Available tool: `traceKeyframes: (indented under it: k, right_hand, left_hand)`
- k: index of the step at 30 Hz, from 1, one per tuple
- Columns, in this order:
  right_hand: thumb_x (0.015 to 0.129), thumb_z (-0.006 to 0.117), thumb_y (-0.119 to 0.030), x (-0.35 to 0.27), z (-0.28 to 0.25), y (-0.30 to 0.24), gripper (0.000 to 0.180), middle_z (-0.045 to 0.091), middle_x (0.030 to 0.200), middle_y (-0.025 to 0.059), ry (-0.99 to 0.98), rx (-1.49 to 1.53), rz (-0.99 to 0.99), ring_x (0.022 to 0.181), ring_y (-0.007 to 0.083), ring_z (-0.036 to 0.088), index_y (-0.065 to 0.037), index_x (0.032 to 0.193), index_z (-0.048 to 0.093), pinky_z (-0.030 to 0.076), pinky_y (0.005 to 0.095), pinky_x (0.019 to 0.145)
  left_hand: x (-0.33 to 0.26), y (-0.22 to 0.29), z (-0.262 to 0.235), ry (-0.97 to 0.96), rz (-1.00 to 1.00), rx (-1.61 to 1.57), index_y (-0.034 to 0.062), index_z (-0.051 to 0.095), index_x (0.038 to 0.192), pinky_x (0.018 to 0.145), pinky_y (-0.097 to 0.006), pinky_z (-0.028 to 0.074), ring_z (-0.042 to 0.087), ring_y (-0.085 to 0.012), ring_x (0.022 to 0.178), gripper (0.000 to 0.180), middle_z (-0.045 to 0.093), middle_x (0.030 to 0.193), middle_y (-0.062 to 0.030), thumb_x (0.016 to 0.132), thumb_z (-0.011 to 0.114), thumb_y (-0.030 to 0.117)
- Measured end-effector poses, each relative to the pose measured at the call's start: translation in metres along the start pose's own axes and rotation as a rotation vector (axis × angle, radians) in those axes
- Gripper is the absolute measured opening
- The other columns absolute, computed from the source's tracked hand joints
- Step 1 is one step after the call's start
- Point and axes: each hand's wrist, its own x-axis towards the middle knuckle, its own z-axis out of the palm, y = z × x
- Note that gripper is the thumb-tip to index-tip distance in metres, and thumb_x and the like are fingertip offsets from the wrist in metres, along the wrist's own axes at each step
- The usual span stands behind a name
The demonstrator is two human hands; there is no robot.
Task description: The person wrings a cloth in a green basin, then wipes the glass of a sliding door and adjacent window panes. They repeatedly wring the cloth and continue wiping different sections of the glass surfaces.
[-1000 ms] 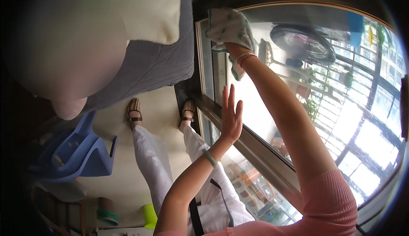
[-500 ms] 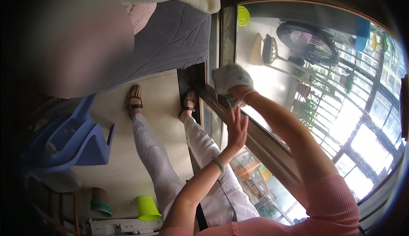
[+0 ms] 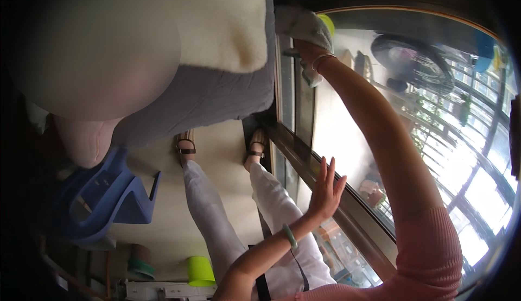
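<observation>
With my right arm stretched far forward, my right hand (image 3: pixel 308 52) presses a greyish-white cloth (image 3: pixel 309 25) to the upper corner of a glass pane (image 3: pixel 339 122) in a dark frame. The cloth covers most of the fingers, and a loose end hangs below the wrist. My left hand (image 3: pixel 324 195) wears a green bangle (image 3: pixel 290 237) on its wrist. It holds nothing and its fingers are stretched apart, close to the brown frame rail (image 3: pixel 304 162); whether it touches the rail I cannot tell.
To the left is a bed-like surface with a grey cover (image 3: pixel 217 92) and a cream blanket (image 3: pixel 222 35). A blue plastic chair (image 3: pixel 133 198) and a lime-green bin (image 3: pixel 201 271) stand on the floor. Through the glass show a round dark basin (image 3: pixel 412 62) and plants.
My right hand has moved the cloth forward, up to the pane's far corner. My left hand has shifted right and come apart from the right one. The view has tilted slightly.
</observation>
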Motion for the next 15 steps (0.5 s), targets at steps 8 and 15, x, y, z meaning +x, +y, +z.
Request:
traceKeyframes:
  k: [8, 15]
  right_hand:
    - [0.085, 0.064, -0.035, -0.034, 0.111, -0.002, 0.030, 0.064, 0.109, 0.0181, -0.410, 0.002, 0.035, 0.104, 0.0370, 0.060, -0.009, 0.101, 0.069, 0.049, 0.0441, 0.089]
    - [0.085, 0.065, -0.037, -0.197, 0.084, -0.018, 0.034, 0.060, 0.119, 0.0145, -0.957, 0.049, -0.088, 0.113, 0.0340, 0.056, -0.010, 0.106, 0.068, 0.046, 0.0430, 0.094]
  left_hand:
    - [-0.002, -0.014, -0.026, 0.054, -0.050, -0.101, 0.0083, 0.033, 0.151, 0.112, -0.042, 0.036, 0.034, -0.0391, 0.142, 0.053, 0.027, 0.157, -0.0209, 0.104, 0.049, 0.024]
    - [-0.022, -0.010, -0.023, 0.207, -0.126, -0.031, 0.0100, 0.042, 0.146, 0.112, -0.045, 0.034, 0.037, -0.0373, 0.140, 0.046, 0.033, 0.155, -0.0196, 0.103, 0.051, 0.022]
